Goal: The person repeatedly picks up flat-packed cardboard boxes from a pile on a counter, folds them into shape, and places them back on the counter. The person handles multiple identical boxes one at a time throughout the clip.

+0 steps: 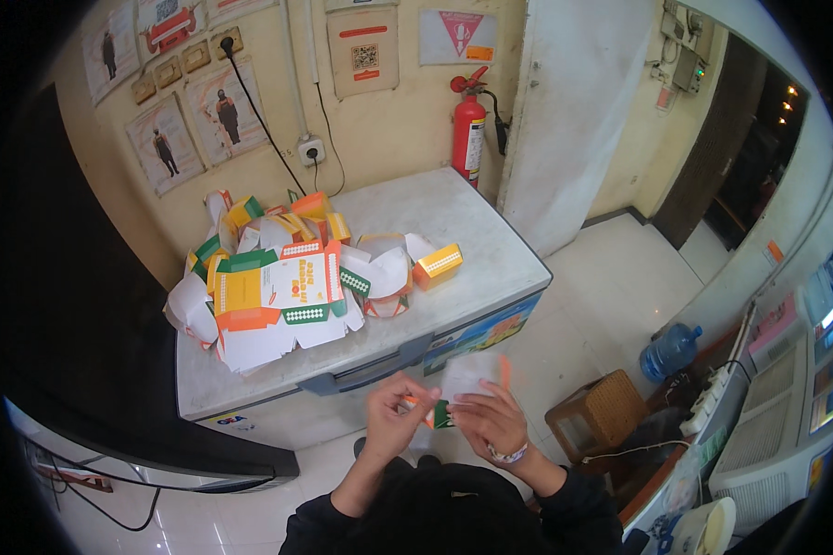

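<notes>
In front of my body, above the floor beside the white chest freezer [407, 328], I hold a part-folded cardboard box [467, 375]. Its plain white inside faces up, with orange and green at the edges; the upper edge is blurred. My right hand [492, 424], with a bracelet at the wrist, grips the box from the right. The fingers of my left hand [398, 412] are closed in a pinch at the box's left edge. On the freezer lid lies a heap of flat cardboard box blanks [298, 282], printed orange, yellow and green. A folded small box [438, 266] sits at the heap's right.
A red fire extinguisher [469, 129] hangs on the wall behind the freezer. To the right are a woven stool [597, 412], a blue water jug [671, 351] and a desk-like counter with a power strip [708, 404]. A dark panel [83, 277] stands at left.
</notes>
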`<act>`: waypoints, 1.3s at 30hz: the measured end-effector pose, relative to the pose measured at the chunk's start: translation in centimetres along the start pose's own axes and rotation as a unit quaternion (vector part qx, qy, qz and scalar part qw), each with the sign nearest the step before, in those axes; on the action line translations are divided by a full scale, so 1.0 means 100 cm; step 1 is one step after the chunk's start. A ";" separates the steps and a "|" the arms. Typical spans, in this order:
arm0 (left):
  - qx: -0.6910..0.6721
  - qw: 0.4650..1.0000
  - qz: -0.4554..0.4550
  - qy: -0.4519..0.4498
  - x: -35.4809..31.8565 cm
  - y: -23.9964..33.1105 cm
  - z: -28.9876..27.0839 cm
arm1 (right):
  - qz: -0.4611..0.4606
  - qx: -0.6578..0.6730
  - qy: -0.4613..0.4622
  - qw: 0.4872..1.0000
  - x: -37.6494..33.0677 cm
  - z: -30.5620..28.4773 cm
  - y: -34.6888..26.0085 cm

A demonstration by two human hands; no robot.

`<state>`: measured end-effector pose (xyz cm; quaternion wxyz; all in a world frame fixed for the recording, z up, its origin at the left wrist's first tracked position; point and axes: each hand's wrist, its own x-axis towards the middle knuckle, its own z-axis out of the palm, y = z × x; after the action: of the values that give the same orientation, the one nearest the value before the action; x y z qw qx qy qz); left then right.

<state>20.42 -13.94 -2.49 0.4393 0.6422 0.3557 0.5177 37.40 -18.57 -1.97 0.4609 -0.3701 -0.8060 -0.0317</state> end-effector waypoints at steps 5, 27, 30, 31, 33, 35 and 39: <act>0.056 0.996 0.033 -0.053 0.002 0.007 0.002 | 0.019 -0.080 0.018 0.996 -0.003 -0.002 0.000; 0.124 0.914 0.384 -0.025 0.032 -0.023 -0.042 | 0.416 0.576 -0.106 0.696 0.037 0.033 0.009; 0.206 0.843 0.480 0.130 0.039 -0.037 -0.064 | 0.444 0.523 -0.110 0.719 0.053 0.080 -0.005; 0.225 0.836 0.477 0.150 0.044 -0.043 -0.074 | 0.462 0.488 -0.099 0.734 0.059 0.099 -0.011; 0.264 0.821 0.467 0.194 0.056 -0.051 -0.096 | 0.265 0.302 -0.052 0.914 0.071 0.120 -0.017; 0.257 0.850 0.388 0.248 0.068 -0.055 -0.114 | 0.124 0.108 -0.042 0.985 0.085 0.138 -0.017; 0.230 0.891 0.244 0.307 0.096 -0.055 -0.145 | 0.038 -0.011 -0.045 0.998 0.128 0.168 0.021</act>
<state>8.30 -0.37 -3.13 0.0084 0.6007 0.4141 0.6838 22.71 -3.19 -2.40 0.4207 -0.4066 -0.8110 -0.0063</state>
